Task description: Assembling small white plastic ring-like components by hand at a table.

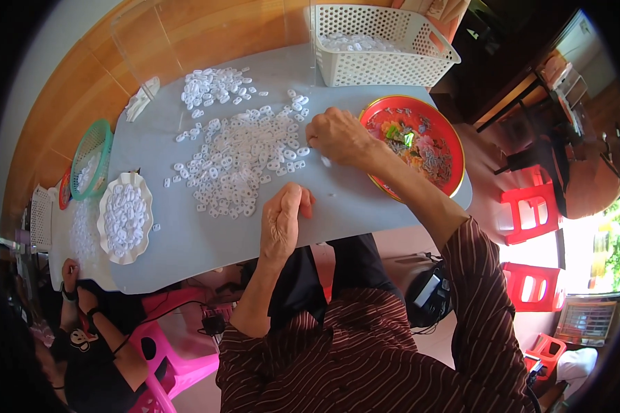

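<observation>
The desk (186, 255) is softly and evenly lit, while the opening (603, 258) at the right is blown out to white. A sharp glint is thrown back from the red tray (456, 148). Straight edges are bowed, and the corners are swallowed in black.

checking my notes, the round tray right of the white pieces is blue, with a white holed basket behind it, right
Not blue: the head view shows the round tray is red, right of the white pieces, with a white holed basket behind it.

Dark maroon shirt (372, 351) with thin pale stripes, loose elbow-length sleeves (486, 289), black trousers (365, 265), bare forearms (420, 186)
</observation>
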Available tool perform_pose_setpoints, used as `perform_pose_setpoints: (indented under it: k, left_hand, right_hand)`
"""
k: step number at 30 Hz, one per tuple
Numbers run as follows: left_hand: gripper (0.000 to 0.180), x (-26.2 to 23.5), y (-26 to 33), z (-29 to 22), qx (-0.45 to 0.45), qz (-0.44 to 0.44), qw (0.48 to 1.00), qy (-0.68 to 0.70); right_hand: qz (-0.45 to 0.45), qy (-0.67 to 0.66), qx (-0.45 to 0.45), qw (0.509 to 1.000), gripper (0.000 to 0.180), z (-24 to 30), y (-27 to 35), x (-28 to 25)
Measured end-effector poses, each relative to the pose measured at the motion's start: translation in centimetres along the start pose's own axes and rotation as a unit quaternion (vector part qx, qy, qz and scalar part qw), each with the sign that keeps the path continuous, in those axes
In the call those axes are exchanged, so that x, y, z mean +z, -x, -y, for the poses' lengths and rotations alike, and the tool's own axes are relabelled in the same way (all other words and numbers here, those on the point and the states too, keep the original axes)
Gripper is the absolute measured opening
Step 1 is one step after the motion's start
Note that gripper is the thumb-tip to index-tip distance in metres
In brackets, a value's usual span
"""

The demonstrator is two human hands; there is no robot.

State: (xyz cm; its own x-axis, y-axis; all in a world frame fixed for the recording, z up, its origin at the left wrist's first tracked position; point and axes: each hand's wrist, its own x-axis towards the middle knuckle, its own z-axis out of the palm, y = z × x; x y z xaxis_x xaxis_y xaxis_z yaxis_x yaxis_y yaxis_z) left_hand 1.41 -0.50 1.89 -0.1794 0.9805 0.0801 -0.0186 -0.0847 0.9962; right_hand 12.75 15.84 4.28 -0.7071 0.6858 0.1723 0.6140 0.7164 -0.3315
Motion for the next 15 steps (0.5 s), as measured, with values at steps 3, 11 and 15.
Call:
perform_pose_setpoints:
  k: [3,11,15]
  left_hand:
    - [0.04,0.2,0.0,-0.2,0.0,0.004,1.0,0.0]
    - [0.03,0.5,-0.5,-0.3,0.04,-0.004,0.998,-0.052]
    - [0.029,1.7,0.5,-1.6,0.042,0.009,0.998,-0.052]
  right_hand:
    - [-0.022,-0.046,-0.012,0.999,0.01,0.0,0.7,-0.1]
    - [-0.077,-0.274,0.026,0.958,0.011,2.3,4.1,-1.8]
    - [-0.084,-0.311,0.041,0.946,0.012,3.4,6.1,-2.3]
